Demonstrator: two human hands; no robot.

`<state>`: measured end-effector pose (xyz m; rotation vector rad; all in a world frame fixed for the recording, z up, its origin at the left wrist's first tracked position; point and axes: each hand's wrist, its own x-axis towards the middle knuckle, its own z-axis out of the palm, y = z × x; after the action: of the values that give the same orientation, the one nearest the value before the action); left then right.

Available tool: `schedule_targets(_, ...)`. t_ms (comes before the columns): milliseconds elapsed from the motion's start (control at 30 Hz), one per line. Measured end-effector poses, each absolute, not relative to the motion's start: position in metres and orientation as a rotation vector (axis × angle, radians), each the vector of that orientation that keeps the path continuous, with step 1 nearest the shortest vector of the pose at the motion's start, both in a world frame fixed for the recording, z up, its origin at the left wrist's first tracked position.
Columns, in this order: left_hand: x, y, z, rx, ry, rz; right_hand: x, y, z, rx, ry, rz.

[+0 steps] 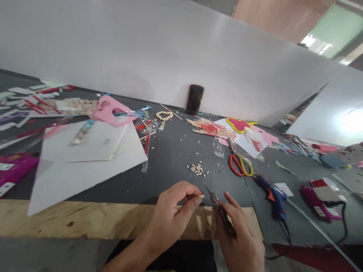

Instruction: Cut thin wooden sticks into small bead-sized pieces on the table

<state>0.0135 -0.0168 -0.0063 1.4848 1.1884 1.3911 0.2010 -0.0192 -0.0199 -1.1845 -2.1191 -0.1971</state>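
My left hand is closed in a pinch at the table's front edge. A small pale wooden stick piece pokes out past its thumb and forefinger. To its right, my right hand is wrapped around a dark-handled cutting tool with a narrow pointed blade; its exact kind is unclear. The tip points up and left, a short gap from the stick piece. Just beyond both hands lies a loose pile of short cut stick pieces, with a few strays around it.
Red-and-yellow-handled scissors lie right of the pile, near a blue glue gun. Behind are a bundle of wooden sticks and a propped phone. White boards and a pink cutout lie left.
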Motion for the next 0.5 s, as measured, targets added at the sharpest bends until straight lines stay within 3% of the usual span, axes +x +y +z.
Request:
schedule_targets(233,0.013,-0.016,-0.003,1.502,1.179,1.405,0.2,-0.026,-0.026,-1.282,-2.075,0.006)
schedule_targets(500,0.009,-0.019,-0.006,1.522,1.16,1.393,0.193,-0.023,-0.031,-1.279,-2.079,-0.026)
